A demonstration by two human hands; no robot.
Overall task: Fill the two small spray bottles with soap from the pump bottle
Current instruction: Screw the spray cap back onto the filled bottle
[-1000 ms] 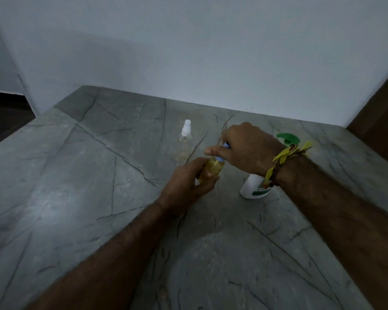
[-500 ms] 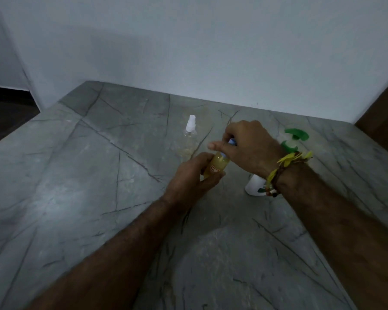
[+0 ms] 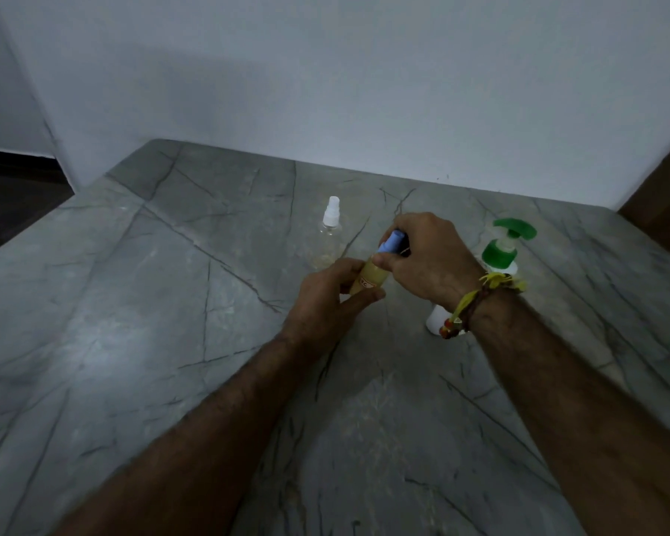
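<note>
My left hand (image 3: 327,299) grips the body of a small spray bottle (image 3: 370,278) with yellowish liquid and a blue spray top (image 3: 391,241). My right hand (image 3: 428,257) has its fingers curled around that blue top, the thumb pressing at its base. A second small clear spray bottle (image 3: 327,241) with a white top stands upright on the table just behind, a little yellowish liquid at its bottom. The white pump bottle (image 3: 501,253) with a green pump head stands to the right, partly hidden by my right wrist.
Everything sits on a grey marble table (image 3: 132,303) with dark veins. A white wall (image 3: 325,90) rises at the far edge. The table's left edge drops to a dark floor (image 3: 12,203). A brown panel (image 3: 662,210) stands at the far right.
My right hand has shifted on the blue top, which now shows more between the fingers. The view has tilted up slightly, and the green pump head is more exposed.
</note>
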